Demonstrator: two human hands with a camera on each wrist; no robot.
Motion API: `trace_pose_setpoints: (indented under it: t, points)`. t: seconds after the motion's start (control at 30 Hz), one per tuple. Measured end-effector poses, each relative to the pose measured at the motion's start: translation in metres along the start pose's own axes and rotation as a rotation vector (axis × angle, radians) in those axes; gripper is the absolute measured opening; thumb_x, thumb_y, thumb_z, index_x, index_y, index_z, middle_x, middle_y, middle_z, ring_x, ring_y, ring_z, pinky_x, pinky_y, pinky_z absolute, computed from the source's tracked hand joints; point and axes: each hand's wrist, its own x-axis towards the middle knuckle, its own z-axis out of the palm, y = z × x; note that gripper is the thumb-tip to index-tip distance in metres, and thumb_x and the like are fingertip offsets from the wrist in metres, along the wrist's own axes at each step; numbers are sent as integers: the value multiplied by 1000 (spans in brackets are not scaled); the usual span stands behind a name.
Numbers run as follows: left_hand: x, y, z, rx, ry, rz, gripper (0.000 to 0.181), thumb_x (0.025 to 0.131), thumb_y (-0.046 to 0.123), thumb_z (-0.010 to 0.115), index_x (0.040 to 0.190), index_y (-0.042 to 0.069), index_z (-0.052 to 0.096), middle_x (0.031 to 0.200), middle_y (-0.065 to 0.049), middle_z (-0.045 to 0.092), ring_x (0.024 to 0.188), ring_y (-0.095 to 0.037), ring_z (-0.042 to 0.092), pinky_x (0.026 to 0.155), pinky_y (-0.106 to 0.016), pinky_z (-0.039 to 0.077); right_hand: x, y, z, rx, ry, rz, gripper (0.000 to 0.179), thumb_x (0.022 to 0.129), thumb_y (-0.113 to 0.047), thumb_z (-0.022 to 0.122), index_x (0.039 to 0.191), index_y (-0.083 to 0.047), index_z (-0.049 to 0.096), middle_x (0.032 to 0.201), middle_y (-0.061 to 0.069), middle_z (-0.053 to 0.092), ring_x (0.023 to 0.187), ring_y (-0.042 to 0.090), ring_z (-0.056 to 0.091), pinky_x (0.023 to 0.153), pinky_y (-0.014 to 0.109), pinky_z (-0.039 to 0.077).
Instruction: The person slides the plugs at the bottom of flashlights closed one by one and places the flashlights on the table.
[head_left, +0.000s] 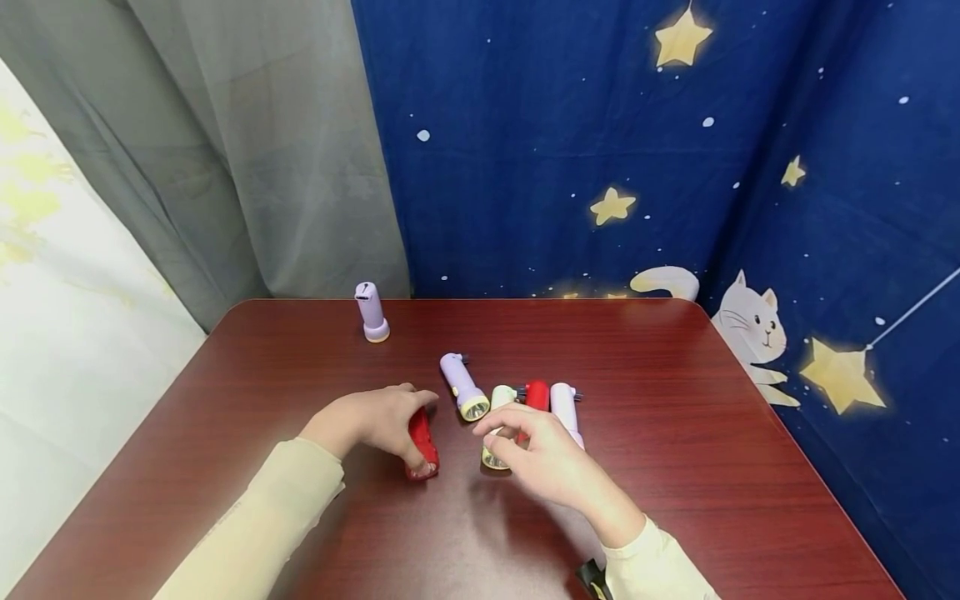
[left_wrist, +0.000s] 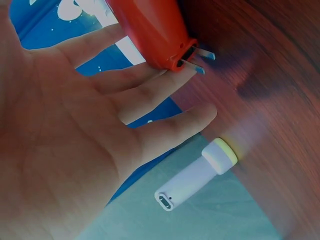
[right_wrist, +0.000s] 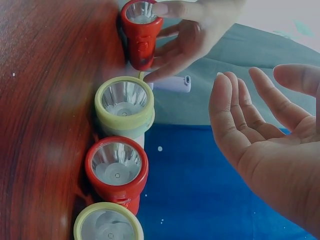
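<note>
My left hand grips a red flashlight between thumb and fingers, the thumb by its lens end. Two metal plug prongs stick out of the tail of that red flashlight in the left wrist view. My right hand holds nothing and hovers, fingers loosely bent, over a pale green flashlight with a yellow rim. Partly behind this hand lie a second red flashlight and a pale lavender one. In the right wrist view, their lenses face the camera in a row.
Between the hands and farther back lies a lavender flashlight, its yellow-rimmed lens toward me. Another lavender flashlight stands lens-down near the far edge of the dark red table. Grey and blue star-patterned curtains hang behind the table.
</note>
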Motion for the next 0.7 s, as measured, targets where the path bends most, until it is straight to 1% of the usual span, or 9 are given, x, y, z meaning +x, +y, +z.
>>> trace_pose_setpoints:
  t: [0.1, 0.23, 0.3, 0.4, 0.47, 0.53, 0.63, 0.7]
  points:
    - [-1, 0, 0, 14, 24, 17, 100, 63, 46, 93, 150, 11, 56, 127, -11, 61, 111, -23, 57, 84, -40, 60, 0, 0, 1, 2, -4, 0, 19, 100, -12, 66, 108, -23, 79, 113, -2, 76, 87, 10, 61, 78, 23, 52]
    - [-5, 2, -3, 34, 82, 46, 103, 64, 50, 92, 151, 10, 55, 136, -14, 60, 116, -24, 57, 85, -40, 61, 1, 0, 1, 4, -3, 9, 20, 100, -13, 66, 109, -24, 79, 113, -1, 76, 86, 10, 61, 77, 23, 52]
    - [-8, 6, -6, 43, 116, 57, 104, 65, 53, 92, 153, 12, 54, 142, -14, 57, 119, -25, 57, 87, -41, 62, 1, -1, 1, 6, -1, 19, 20, 100, -14, 67, 111, -25, 79, 110, -2, 76, 85, 11, 61, 75, 23, 52]
    - [-15, 15, -10, 51, 185, 84, 106, 68, 55, 91, 156, 14, 51, 151, -14, 52, 127, -28, 56, 93, -43, 62, 3, -2, -1, 23, -3, 27, 18, 102, -16, 67, 114, -21, 79, 106, 0, 77, 84, 12, 66, 74, 23, 54]
    - [-21, 23, -12, 55, 243, 117, 107, 69, 55, 91, 158, 15, 48, 154, -14, 50, 132, -29, 55, 97, -45, 62, 4, -3, -3, 44, -2, 24, 17, 102, -17, 67, 115, -17, 78, 105, 3, 78, 87, 14, 71, 78, 24, 58]
    - [-29, 31, -14, 55, 309, 164, 109, 69, 54, 93, 160, 15, 47, 156, -15, 48, 136, -31, 54, 102, -47, 61, 6, -4, -6, 73, 4, 21, 18, 103, -16, 67, 116, -12, 78, 108, 6, 79, 93, 16, 76, 85, 27, 62]
    - [-39, 43, -16, 46, 404, 259, 110, 68, 50, 96, 159, 14, 47, 155, -15, 49, 137, -31, 54, 105, -47, 60, 9, -8, -7, 116, 32, 20, 21, 102, -14, 67, 120, -7, 75, 115, 10, 79, 104, 19, 78, 96, 35, 63]
    - [-45, 50, -16, 46, 465, 318, 111, 67, 49, 98, 159, 14, 47, 155, -15, 48, 137, -30, 55, 107, -46, 59, 11, -11, -8, 145, 53, 30, 25, 102, -14, 66, 125, -6, 73, 122, 12, 77, 109, 22, 78, 100, 40, 63]
